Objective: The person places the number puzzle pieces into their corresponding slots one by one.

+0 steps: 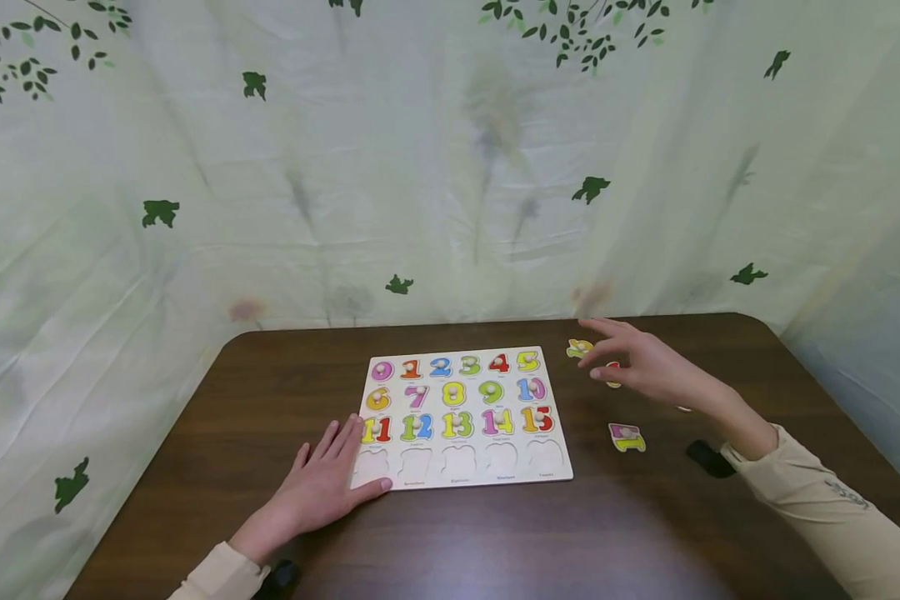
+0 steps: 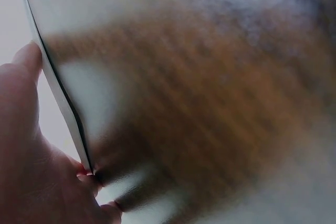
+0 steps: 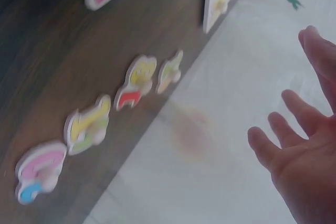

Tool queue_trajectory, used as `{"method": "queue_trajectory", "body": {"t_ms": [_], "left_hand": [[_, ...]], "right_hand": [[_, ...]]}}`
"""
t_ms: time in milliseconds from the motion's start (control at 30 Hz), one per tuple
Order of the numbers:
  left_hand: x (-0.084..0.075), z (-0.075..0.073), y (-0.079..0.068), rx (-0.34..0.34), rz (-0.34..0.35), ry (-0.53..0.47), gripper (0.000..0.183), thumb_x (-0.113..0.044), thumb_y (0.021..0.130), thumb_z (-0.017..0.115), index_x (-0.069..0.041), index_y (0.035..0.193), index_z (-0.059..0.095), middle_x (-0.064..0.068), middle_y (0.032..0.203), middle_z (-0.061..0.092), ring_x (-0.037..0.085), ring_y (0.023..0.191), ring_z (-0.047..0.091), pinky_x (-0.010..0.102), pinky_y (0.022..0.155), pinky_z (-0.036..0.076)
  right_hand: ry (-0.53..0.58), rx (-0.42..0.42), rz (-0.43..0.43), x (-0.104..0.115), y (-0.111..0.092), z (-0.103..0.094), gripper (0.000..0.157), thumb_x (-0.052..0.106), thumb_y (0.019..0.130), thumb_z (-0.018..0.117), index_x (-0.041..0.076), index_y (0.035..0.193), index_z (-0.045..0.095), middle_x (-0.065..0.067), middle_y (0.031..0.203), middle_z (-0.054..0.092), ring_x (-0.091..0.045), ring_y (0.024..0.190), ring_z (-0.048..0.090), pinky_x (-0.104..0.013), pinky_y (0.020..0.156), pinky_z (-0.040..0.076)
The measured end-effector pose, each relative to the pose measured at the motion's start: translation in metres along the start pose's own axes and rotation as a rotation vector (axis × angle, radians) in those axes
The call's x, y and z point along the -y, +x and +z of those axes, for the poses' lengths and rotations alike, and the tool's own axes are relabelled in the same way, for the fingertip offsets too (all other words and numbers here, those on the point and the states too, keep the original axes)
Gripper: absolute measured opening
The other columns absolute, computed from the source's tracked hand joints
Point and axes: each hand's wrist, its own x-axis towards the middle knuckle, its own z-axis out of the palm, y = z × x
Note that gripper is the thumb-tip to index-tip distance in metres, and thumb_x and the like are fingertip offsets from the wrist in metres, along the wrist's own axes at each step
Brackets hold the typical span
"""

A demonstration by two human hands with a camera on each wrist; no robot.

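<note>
A white number puzzle board [image 1: 468,477] lies on the table, with knobbed number pieces from 0 to 15 in its upper three rows and white recesses along the bottom row. My left hand [image 1: 318,483] rests at its left edge, thumb on the lower left corner. To the right of the board, my right hand [image 1: 641,360] hovers over loose pieces, fingers extended and holding nothing. A pink and yellow-green piece [image 1: 627,437] lies nearest me. In the right wrist view are a pink and blue piece [image 3: 41,169], a yellow-green one [image 3: 88,125], a yellow and red one [image 3: 136,81] and an orange-green one [image 3: 170,72].
The dark wooden table [image 1: 285,375] ends at a pale curtain [image 1: 420,167] printed with leaves. A black object [image 1: 711,458] shows beside the right wrist, another dark one [image 1: 281,577] beside the left. Blur hides most detail in the left wrist view.
</note>
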Motion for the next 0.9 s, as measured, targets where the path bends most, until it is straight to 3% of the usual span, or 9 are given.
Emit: {"method": "queue_trajectory", "body": {"t_ms": [267,567,767,900], "left_hand": [[-0.001,0.000,-0.001,0.001,0.001,-0.003,0.113,-0.079,0.081,0.052,-0.002,0.156,0.018,0.017,0.161,0.019,0.041,0.147,0.013,0.071,0.107,0.012],[-0.002,-0.002,-0.002,0.004,0.003,0.001,0.112,-0.078,0.081,0.053,-0.001,0.156,0.019,0.017,0.161,0.019,0.041,0.146,0.014,0.072,0.106,0.014],[-0.002,-0.002,-0.001,0.007,-0.005,-0.001,0.112,-0.078,0.081,0.053,-0.001,0.156,0.019,0.017,0.161,0.019,0.041,0.146,0.014,0.072,0.106,0.013],[-0.002,-0.001,-0.001,0.007,0.000,-0.002,0.113,-0.080,0.081,0.051,-0.002,0.156,0.019,0.017,0.161,0.019,0.041,0.146,0.013,0.072,0.106,0.013]], "right_hand": [[-0.040,-0.044,0.025,-0.013,-0.017,-0.019,0.024,0.011,0.086,0.077,0.029,0.103,0.075,-0.010,0.152,0.041,-0.036,0.139,0.034,-0.050,0.101,0.037],[-0.014,-0.071,0.108,-0.040,-0.029,-0.023,0.018,0.015,0.089,0.075,0.015,0.107,0.075,-0.015,0.152,0.039,-0.040,0.138,0.033,-0.053,0.098,0.037],[0.004,-0.101,0.126,-0.056,-0.023,-0.015,0.016,0.017,0.090,0.074,0.013,0.106,0.075,-0.019,0.149,0.042,-0.042,0.136,0.035,-0.056,0.098,0.037],[0.004,-0.073,0.135,-0.063,-0.009,-0.010,0.018,0.014,0.091,0.072,0.009,0.109,0.075,-0.021,0.148,0.043,-0.044,0.136,0.035,-0.059,0.099,0.037]]}}
